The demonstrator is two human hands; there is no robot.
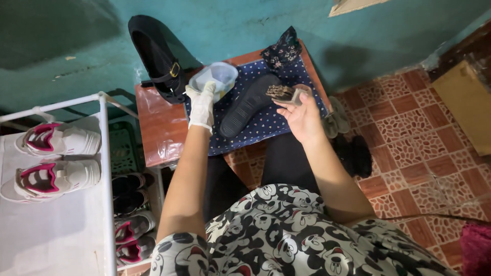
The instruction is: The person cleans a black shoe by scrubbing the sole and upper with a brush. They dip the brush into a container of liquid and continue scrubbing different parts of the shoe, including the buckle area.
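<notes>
My left hand wears a white glove and reaches to the clear plastic container, its fingers at the near rim. My right hand is bare and holds a small brush with dark bristles pointing left. A black shoe lies sole-up on a blue dotted cloth between my hands. A second black shoe with a gold buckle leans against the teal wall at the back left of the small brown table.
A white shoe rack stands at the left, with a white and pink pair of sneakers on top and more shoes below. A dark floral cloth lies at the table's back. Red patterned tiles cover the floor at right.
</notes>
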